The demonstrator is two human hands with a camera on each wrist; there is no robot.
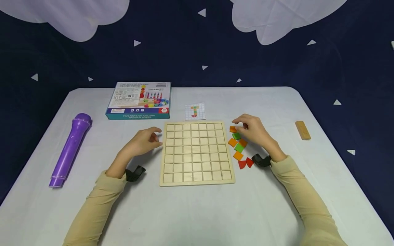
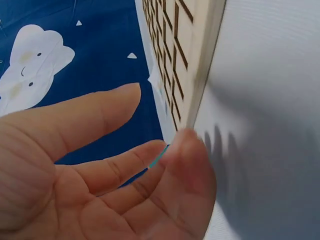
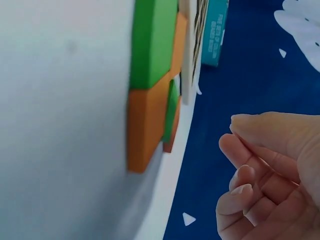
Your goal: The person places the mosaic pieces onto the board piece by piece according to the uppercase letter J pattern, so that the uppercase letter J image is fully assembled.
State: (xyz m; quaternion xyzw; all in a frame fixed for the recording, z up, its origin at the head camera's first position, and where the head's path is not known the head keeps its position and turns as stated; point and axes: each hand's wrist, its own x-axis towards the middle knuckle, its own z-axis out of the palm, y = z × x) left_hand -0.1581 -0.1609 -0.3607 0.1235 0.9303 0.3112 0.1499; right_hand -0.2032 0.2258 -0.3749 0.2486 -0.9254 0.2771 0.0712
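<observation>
A pale wooden grid board (image 1: 197, 153) lies flat in the middle of the table in the head view. My left hand (image 1: 143, 141) is at its left edge, thumb and fingers spread apart, fingertips right by the rim. Small tiles lie along the board's right side: several orange squares (image 1: 238, 155), two green tiles (image 1: 239, 147) and two red rounded pieces (image 1: 242, 164). Over the top orange tile (image 1: 233, 129) hovers my right hand (image 1: 252, 130). In the right wrist view its fingers are loosely bent, with nothing between thumb and forefinger.
Behind the board lies a small pattern card (image 1: 195, 111) with a coloured figure on a grid. A boxed bead set (image 1: 138, 100) sits at the back left, a purple microphone-shaped tube (image 1: 70, 150) at the far left. On the right lies a wooden block (image 1: 303, 130).
</observation>
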